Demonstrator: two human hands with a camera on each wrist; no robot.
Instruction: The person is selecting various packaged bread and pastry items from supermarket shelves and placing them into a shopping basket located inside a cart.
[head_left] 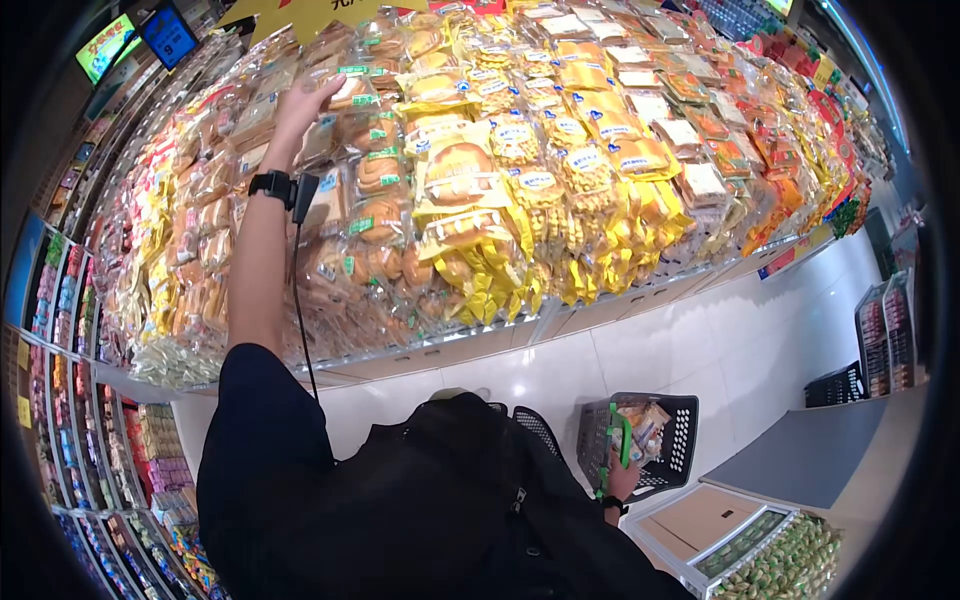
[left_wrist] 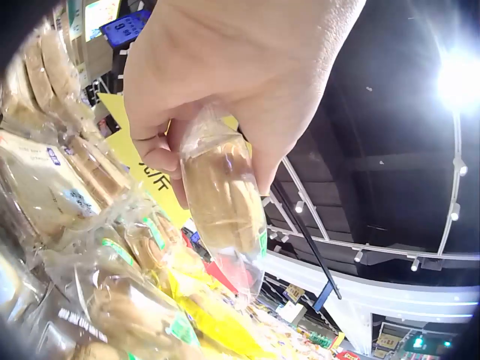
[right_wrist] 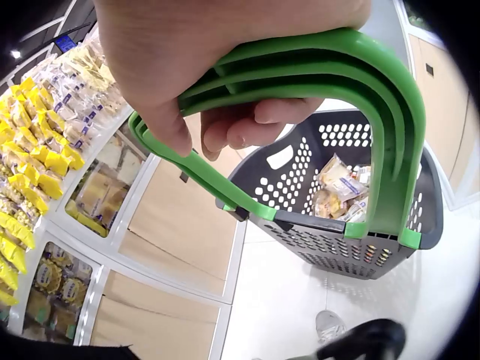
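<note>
Clear-wrapped bread packets (head_left: 380, 200) crowd the sloped display shelf (head_left: 480, 335) edge to edge; open white tiled floor (head_left: 720, 350) lies right, beside the dark perforated basket (head_left: 665, 440).

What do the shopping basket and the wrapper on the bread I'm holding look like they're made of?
Basket: looks like rigid dark grey plastic, matte, with moulded perforated walls; its handle is glossy green plastic, held by the right hand.
Bread packet, in the left hand: thin clear plastic film, shiny and crinkled.

The dark grey basket (right_wrist: 352, 247), dotted with holes, has a bright green handle (right_wrist: 315, 67); the clear bread packet (left_wrist: 225, 202) shows tan buns.
</note>
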